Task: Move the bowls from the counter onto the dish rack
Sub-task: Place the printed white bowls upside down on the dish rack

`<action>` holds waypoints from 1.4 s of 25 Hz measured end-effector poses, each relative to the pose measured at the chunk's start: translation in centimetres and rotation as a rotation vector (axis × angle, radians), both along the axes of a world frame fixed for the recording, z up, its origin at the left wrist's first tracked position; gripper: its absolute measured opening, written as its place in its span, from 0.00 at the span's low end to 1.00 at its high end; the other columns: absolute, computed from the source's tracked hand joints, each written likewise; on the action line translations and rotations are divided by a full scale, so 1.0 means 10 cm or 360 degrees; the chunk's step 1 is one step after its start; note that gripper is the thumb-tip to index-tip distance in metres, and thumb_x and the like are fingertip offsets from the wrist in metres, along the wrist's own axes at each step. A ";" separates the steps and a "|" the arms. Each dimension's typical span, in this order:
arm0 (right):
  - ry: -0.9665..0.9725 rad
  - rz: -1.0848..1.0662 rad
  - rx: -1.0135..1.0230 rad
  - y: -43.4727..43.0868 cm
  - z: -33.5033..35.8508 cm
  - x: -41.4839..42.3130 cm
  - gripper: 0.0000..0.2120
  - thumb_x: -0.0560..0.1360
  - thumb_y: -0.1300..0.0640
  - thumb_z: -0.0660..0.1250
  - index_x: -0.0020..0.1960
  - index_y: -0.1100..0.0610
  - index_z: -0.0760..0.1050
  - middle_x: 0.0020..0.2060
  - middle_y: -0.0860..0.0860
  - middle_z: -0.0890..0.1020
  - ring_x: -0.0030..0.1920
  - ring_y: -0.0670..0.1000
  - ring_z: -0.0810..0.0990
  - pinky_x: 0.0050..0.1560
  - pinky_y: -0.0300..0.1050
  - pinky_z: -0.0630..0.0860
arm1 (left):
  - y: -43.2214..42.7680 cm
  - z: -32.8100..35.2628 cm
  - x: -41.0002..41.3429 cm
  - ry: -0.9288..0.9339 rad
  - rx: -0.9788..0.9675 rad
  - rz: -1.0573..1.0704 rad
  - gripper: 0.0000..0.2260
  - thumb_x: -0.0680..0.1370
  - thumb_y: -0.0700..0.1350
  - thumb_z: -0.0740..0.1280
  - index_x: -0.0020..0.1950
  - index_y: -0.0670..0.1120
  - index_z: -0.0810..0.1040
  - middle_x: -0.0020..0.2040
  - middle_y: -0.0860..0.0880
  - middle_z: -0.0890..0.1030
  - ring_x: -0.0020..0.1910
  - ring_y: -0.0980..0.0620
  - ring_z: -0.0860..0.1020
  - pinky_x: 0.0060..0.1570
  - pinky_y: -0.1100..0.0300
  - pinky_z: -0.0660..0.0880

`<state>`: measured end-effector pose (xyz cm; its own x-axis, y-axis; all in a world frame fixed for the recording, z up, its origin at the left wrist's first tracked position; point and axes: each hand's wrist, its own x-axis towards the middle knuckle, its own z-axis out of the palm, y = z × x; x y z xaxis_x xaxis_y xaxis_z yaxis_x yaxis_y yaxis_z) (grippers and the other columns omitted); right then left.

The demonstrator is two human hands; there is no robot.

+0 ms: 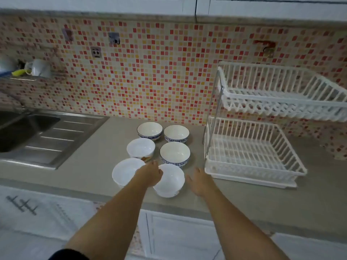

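Head view: six bowls [175, 152] between sink [28, 132] and dish rack [251, 152].

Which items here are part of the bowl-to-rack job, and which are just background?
Job: six bowls on the counter; dish rack, both tiers bare; left hand at the nearest bowl; right hand.

Background: sink; wall outlet; cups on shelf.

Single head view, wide-angle, worn high, pitched forward and down. Faces mosaic-tile backsplash [150, 72] square-on; barrel distortion bends cabinet edge along top. Surface [90, 171] spans mid-frame at arm's reach, both forearms enter from bottom edge. Sink [28, 132] at left margin, two-tier dish rack [253, 156] at right. No second view, no overlap.
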<state>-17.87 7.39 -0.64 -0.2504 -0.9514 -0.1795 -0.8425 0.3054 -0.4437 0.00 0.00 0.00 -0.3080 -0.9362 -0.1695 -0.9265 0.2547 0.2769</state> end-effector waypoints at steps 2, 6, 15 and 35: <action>-0.0078 -0.0109 0.0098 -0.10 -0.18 0.07 0.26 0.80 0.46 0.54 0.70 0.64 0.60 0.70 0.61 0.64 0.67 0.62 0.69 0.63 0.52 0.67 | -0.09 -0.15 -0.02 0.0003 0.0072 0.0047 0.20 0.79 0.48 0.54 0.67 0.39 0.64 0.67 0.39 0.71 0.63 0.38 0.74 0.59 0.45 0.71; -0.0288 -0.0277 0.0221 -0.26 -0.56 0.14 0.26 0.79 0.45 0.56 0.67 0.65 0.64 0.66 0.63 0.70 0.64 0.61 0.72 0.61 0.49 0.69 | -0.28 -0.46 -0.10 -0.0046 0.0058 0.0039 0.19 0.80 0.44 0.54 0.69 0.38 0.63 0.67 0.40 0.71 0.62 0.38 0.75 0.58 0.46 0.73; -0.0773 -0.0248 0.0093 -0.37 -0.66 0.22 0.18 0.72 0.61 0.56 0.60 0.64 0.71 0.52 0.63 0.79 0.46 0.58 0.79 0.36 0.47 0.82 | -0.62 -0.33 -0.20 -0.0431 -0.0166 -0.0076 0.14 0.80 0.43 0.58 0.64 0.40 0.70 0.58 0.43 0.79 0.57 0.42 0.79 0.55 0.50 0.76; 0.0988 -0.0211 -0.1486 -0.47 2.89 -0.63 0.36 0.71 0.70 0.67 0.75 0.60 0.56 0.69 0.61 0.68 0.30 0.52 0.71 0.28 0.42 0.65 | -0.82 2.89 -0.81 0.0987 -0.1682 -0.0808 0.25 0.76 0.47 0.65 0.71 0.43 0.67 0.62 0.45 0.79 0.42 0.53 0.80 0.33 0.71 0.71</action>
<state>-24.14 2.68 28.22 -0.1574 -0.6072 0.7788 -0.9824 0.1766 -0.0608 -8.08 -8.24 28.89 -0.4220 -0.2884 0.8595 -0.4580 0.8860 0.0724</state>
